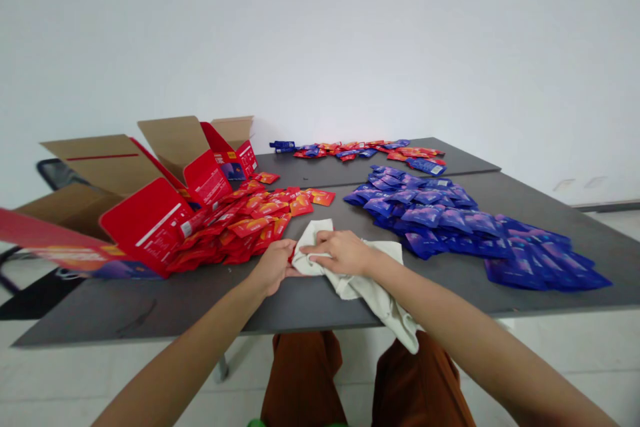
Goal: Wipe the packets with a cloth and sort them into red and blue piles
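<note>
Near the table's front edge, my right hand (345,252) is closed on a whitish cloth (387,257), whose loose end hangs over the edge. Close beside it, my left hand (275,265) pinches a small red packet (291,255); most of that packet is hidden by the cloth and my fingers. The cloth lies against the packet between both hands. Left of my hands spreads a heap of red and orange packets (250,220). Over to the right lies a large pile of blue-purple packets (435,210), overlapping one another.
Open red cardboard boxes (145,227) with raised flaps stand at the left of the dark grey table (210,310). Along the back runs a row of mixed red and blue packets (350,149). A white wall (320,40) rises behind.
</note>
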### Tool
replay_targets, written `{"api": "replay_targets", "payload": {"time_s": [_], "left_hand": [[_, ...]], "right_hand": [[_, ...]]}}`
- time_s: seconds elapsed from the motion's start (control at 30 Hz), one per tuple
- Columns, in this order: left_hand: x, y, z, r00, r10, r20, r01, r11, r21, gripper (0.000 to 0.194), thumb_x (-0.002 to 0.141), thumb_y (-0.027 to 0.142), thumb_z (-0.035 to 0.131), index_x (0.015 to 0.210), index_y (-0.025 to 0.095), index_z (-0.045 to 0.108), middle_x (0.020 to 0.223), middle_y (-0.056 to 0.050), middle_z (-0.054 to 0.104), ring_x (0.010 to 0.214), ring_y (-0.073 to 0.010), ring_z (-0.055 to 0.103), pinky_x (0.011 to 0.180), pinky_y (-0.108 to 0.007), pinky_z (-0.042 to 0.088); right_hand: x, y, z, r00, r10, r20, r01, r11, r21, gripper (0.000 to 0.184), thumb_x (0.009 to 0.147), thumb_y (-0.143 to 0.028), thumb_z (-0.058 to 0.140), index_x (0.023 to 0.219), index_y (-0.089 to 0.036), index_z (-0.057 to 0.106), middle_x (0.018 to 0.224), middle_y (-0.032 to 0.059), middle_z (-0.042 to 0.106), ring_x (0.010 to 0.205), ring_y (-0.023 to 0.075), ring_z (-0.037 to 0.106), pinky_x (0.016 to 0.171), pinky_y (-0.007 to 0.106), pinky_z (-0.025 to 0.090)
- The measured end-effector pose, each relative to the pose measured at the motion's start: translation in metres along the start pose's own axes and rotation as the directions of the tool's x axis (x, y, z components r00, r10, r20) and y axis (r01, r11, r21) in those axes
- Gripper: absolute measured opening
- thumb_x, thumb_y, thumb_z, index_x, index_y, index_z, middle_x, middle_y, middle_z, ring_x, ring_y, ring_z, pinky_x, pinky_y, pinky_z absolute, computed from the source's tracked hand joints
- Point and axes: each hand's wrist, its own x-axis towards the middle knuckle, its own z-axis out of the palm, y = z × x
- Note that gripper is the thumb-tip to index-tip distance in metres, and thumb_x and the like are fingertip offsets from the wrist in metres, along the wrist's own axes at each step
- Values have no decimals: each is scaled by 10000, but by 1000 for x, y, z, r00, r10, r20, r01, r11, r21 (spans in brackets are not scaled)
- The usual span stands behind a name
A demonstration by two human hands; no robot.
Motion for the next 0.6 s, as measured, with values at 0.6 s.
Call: {"api": "replay_targets", "payload": {"time_s": [0.6], "left_hand": [[-10,19,7,993,-115,-18,116,967,229,301,601,108,716,892,115,643,700,-57,697,614,-184,665,549,-260,527]], "right_hand": [[5,5,-3,998,52,-29,-53,997,-48,398,957,-514,356,1269,-395,574,1056,29,658,938,202,619,713,262,428]]}}
